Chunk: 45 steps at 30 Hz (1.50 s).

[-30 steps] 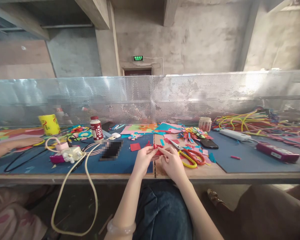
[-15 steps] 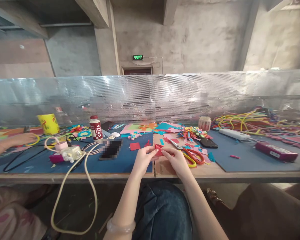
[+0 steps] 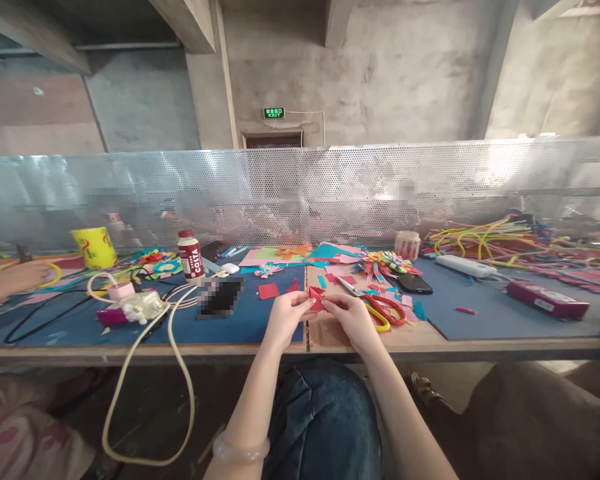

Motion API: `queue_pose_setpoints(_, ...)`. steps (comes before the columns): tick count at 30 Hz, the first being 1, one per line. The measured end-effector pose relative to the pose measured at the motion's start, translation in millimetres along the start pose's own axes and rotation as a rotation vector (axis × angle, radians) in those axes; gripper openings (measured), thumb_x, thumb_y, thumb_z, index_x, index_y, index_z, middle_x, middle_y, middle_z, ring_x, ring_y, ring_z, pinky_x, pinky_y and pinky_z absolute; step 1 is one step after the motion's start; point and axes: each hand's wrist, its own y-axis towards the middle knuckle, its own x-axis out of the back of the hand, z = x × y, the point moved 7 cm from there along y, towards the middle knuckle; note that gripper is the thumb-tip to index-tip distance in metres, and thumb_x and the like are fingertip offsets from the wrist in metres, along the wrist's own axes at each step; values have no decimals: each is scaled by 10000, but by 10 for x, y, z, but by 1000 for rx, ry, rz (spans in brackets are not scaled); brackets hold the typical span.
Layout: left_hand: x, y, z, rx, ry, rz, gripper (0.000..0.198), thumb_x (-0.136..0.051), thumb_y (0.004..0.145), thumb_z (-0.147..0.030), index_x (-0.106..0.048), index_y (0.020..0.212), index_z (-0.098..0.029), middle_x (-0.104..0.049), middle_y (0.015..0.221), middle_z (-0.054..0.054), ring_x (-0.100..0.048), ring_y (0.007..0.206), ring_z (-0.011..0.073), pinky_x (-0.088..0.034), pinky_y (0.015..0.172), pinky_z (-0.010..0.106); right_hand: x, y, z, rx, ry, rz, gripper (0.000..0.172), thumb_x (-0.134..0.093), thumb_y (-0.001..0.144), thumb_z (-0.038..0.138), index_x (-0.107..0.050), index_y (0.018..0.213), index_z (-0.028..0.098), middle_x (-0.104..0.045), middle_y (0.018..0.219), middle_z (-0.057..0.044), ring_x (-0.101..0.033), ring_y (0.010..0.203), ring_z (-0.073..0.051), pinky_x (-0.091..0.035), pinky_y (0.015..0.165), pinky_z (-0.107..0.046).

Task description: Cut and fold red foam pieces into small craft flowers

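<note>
Both my hands meet over the table's front edge, pinching a small folded piece of red paper (image 3: 317, 299) between thumbs and fingers. My left hand (image 3: 286, 315) is closed on its left side, and my right hand (image 3: 349, 315) on its right. Just past my right hand lie scissors (image 3: 383, 313) with orange and yellow handles, blades pointing away to the left. A flat red paper square (image 3: 269, 291) rests on the blue mat left of my hands. Scraps of red, pink and blue paper are scattered beyond them.
A phone (image 3: 221, 297), a Costa bottle (image 3: 191, 256) and a power strip with cables (image 3: 135, 307) stand to the left. Paper flowers (image 3: 380, 265), a dark phone (image 3: 414, 285) and a purple box (image 3: 547, 299) lie rightward. A co-worker's hand (image 3: 30, 275) is at far left.
My hands keep hold of the red paper in nearly the same place, fingers shifting slightly. The co-worker's hand at far left has drawn a little leftward. The view has tilted slightly.
</note>
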Motion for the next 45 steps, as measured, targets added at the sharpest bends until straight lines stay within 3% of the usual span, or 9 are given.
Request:
queue_pose_setpoints(29,-20,-30,-40,13,29,-8,254,-674,689,-216,-655,909,-91,-681,948,119,-655,828,238,-545,749,356,21,32,-113,-7,33,-45,236,-668,648,349,-690,769,148,-703,779,-67,-623,740,-207,-466,705,-306)
queue_pose_setpoints(45,-16,-18,-31,4,31,3,297,-703,658,-259,-654,898,-90,-683,929,121,-658,808,232,-542,752,364,25,16,-38,0,-29,-54,278,-671,632,384,-691,756,137,-703,768,-78,-625,731,-218,-464,696,-311)
